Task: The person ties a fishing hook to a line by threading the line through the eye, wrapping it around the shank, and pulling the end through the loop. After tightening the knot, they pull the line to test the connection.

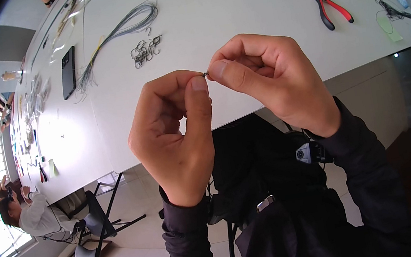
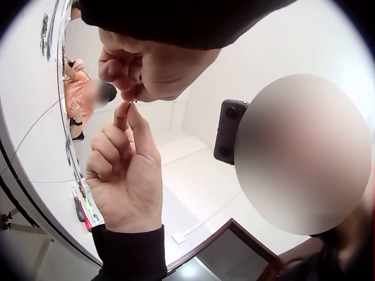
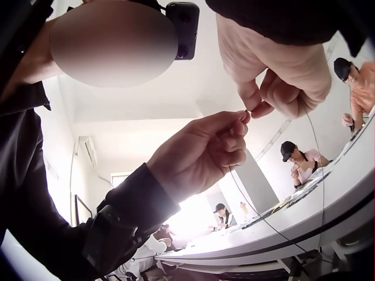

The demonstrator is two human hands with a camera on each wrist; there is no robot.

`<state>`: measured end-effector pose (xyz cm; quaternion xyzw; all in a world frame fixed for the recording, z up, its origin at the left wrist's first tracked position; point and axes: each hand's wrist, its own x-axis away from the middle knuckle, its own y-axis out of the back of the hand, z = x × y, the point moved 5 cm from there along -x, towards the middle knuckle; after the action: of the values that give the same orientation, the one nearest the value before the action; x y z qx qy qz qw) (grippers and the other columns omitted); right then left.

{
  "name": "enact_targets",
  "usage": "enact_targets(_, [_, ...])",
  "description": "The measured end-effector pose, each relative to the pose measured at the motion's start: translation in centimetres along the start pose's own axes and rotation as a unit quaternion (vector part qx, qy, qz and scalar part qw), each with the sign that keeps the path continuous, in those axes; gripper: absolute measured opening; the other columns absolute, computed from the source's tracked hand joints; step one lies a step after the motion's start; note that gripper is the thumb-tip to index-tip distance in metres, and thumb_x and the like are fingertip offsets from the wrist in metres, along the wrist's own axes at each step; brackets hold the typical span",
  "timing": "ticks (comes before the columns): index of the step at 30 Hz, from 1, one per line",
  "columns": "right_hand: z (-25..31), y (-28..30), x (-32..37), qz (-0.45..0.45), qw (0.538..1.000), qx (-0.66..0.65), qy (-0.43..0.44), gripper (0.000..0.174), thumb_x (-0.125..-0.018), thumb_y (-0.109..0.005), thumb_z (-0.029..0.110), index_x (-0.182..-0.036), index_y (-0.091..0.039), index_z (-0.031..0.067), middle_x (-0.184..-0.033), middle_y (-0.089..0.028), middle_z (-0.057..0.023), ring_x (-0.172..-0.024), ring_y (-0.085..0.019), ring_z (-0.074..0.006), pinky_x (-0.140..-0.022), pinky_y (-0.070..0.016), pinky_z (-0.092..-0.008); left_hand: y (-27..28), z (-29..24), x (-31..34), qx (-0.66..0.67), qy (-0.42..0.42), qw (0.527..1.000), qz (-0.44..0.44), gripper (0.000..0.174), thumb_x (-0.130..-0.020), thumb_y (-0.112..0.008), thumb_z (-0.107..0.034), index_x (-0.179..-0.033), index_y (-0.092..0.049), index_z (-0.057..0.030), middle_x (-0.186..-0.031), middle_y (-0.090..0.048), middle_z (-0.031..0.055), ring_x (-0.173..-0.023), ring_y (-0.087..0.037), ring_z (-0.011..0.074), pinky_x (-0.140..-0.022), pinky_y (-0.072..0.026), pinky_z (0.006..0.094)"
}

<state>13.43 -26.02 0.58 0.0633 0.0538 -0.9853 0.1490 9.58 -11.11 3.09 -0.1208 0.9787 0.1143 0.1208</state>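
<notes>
My left grip and right grip, held up before my chest, meet tip to tip. In each, thumb and forefinger pinch together; the remaining fingers curl toward the palm. Both forearms are dark-sleeved.

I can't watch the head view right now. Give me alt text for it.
Both hands meet over the near edge of a white table: the left hand and the right hand each pinch a tiny metal piece. Farther back lie red-handled pliers, loose hooks, a grey wire bundle and a black phone.
</notes>
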Motion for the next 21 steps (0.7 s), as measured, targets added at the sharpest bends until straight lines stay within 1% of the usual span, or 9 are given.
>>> enact_targets(4, [0.00, -0.07, -0.01, 0.006, 1.000, -0.016, -0.017, 0.022, -0.095, -0.066, 0.018, -0.094, -0.069, -0.0029, -0.059, -0.044, 0.0089, -0.053, -0.034, 0.0010, -0.047, -0.0261, -0.0199, 0.06, -0.25, 0.04, 0.009, 0.016, 1.000, 0.005, 0.012, -0.094, -0.067, -0.010, -0.097, -0.063, 0.0008, -0.076, -0.060, -0.0005, -0.063, -0.048, 0.0035, -0.058, -0.0364, 0.0178])
enact_targets(10, [-0.33, -0.07, 0.00, 0.013, 0.999, -0.025, -0.031, 0.022, -0.095, -0.066, 0.018, -0.094, -0.069, -0.0032, -0.060, -0.044, 0.0091, -0.054, -0.034, 0.0010, -0.047, -0.0263, -0.0199, 0.19, -0.04, 0.07, 0.038, 0.031, 0.999, 0.012, 0.012, -0.094, -0.067, -0.010, -0.097, -0.063, 0.0005, -0.075, -0.058, -0.0018, -0.063, -0.046, 0.0032, -0.058, -0.0352, 0.0184])
enact_targets(13, [-0.27, -0.23, 0.08, 0.013, 0.999, -0.040, -0.033, 0.021, -0.095, -0.066, 0.018, -0.095, -0.069, -0.0031, -0.060, -0.044, 0.0092, -0.054, -0.034, 0.0010, -0.047, -0.0260, -0.0200, 0.21, -0.13, 0.05, 0.025, 0.030, 0.999, 0.016, 0.011, -0.094, -0.066, -0.008, -0.097, -0.062, 0.0010, -0.071, -0.056, -0.0027, -0.059, -0.044, 0.0022, -0.054, -0.0333, 0.0179])
enact_targets(16, [-0.39, -0.23, 0.06, 0.021, 0.999, -0.040, -0.028, 0.021, -0.096, -0.065, 0.017, -0.095, -0.069, -0.0031, -0.059, -0.043, 0.0093, -0.053, -0.033, 0.0010, -0.047, -0.0257, -0.0202, 0.28, -0.24, 0.03, 0.023, 0.054, 0.998, 0.011, 0.009, -0.093, -0.065, -0.007, -0.096, -0.062, 0.0016, -0.066, -0.054, -0.0036, -0.055, -0.042, 0.0010, -0.051, -0.0306, 0.0171])
enact_targets(19, [-0.39, -0.25, 0.06, 0.023, 0.999, -0.036, -0.023, 0.020, -0.096, -0.065, 0.017, -0.096, -0.069, -0.0031, -0.059, -0.042, 0.0097, -0.053, -0.033, 0.0011, -0.046, -0.0254, -0.0204, 0.19, -0.27, 0.02, 0.019, 0.057, 0.998, -0.012, 0.004, -0.091, -0.064, 0.003, -0.093, -0.061, 0.0031, -0.058, -0.039, -0.0113, -0.052, -0.028, -0.0038, -0.050, -0.0239, 0.0156])
enact_targets(21, [-0.39, -0.29, 0.05, 0.024, 0.999, -0.038, -0.024, 0.020, -0.096, -0.065, 0.017, -0.096, -0.069, -0.0030, -0.059, -0.041, 0.0098, -0.053, -0.032, 0.0011, -0.046, -0.0250, -0.0206, 0.20, -0.31, 0.08, 0.025, 0.054, 0.998, -0.014, 0.004, -0.091, -0.065, 0.002, -0.093, -0.061, 0.0033, -0.058, -0.039, -0.0112, -0.053, -0.028, -0.0037, -0.050, -0.0238, 0.0154])
